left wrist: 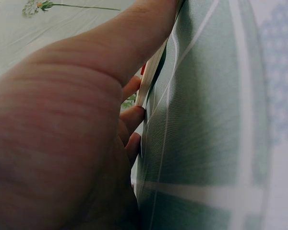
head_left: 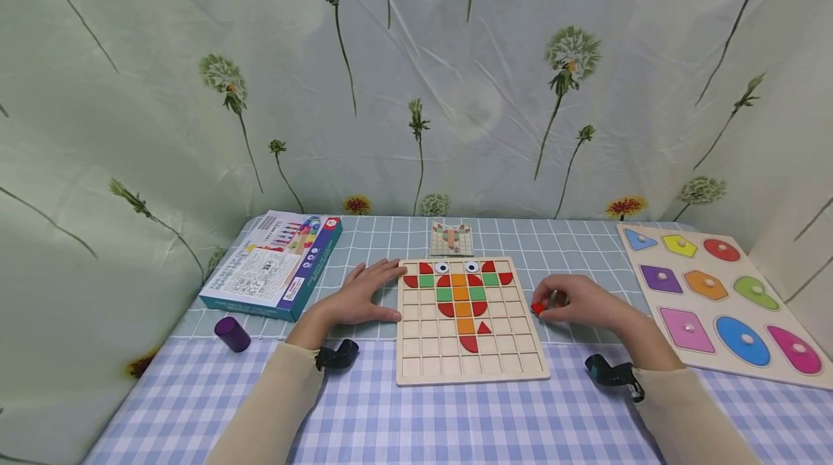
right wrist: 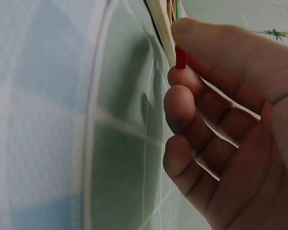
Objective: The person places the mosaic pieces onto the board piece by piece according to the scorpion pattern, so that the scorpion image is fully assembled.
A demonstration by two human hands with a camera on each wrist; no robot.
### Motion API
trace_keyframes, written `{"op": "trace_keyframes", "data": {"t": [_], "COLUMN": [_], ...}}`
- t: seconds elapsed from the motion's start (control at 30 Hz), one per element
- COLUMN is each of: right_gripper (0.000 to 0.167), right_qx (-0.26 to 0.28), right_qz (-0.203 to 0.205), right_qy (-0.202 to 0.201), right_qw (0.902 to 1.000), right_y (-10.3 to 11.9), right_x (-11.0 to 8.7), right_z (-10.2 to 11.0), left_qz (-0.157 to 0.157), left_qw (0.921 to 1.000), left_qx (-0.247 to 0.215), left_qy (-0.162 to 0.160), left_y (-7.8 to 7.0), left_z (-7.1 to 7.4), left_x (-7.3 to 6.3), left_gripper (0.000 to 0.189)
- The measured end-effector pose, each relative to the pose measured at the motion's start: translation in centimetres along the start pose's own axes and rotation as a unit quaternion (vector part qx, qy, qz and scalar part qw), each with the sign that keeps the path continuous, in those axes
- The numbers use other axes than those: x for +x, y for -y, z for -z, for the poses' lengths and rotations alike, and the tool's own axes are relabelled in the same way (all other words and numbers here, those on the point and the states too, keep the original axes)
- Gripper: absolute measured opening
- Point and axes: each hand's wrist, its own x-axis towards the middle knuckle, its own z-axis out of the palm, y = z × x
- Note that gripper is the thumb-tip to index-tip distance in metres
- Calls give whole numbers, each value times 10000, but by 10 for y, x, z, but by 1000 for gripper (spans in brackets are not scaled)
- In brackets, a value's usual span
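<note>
We note the right hand (head_left: 581,304) pinching a small red piece (head_left: 537,308) at centre-right, just beside the grid board (head_left: 470,367), left hand (head_left: 361,297) flat and released against its left edge; a loose pinch might drop it.

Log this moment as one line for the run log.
left hand: flat against grid board left edge | right hand: pinches red piece beside board's right edge | pattern: partly filled
</note>
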Motion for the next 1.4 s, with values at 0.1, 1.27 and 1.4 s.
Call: {"op": "trace_keyframes", "data": {"t": [0.1, 1.27, 1.4], "right_gripper": [18, 16, 17], "right_qx": [-33, 249, 292], "right_qz": [163, 777, 818], "right_qy": [-22, 575, 686], "right_qw": [9999, 9950, 9939], "right_y": [5, 46, 50], "right_x": [2, 10, 10], "right_z": [-2, -33, -36], "left_qz": [-13, -121, -118], "left_qw": [10000, 9999, 9999], "left_qx": [0, -30, -44], "left_qy": [-8, -3, -4], "left_y": [0, 1, 1], "left_z": [0, 1, 1], "left_x": [0, 1, 0], "left_gripper": [90, 89, 88]}}
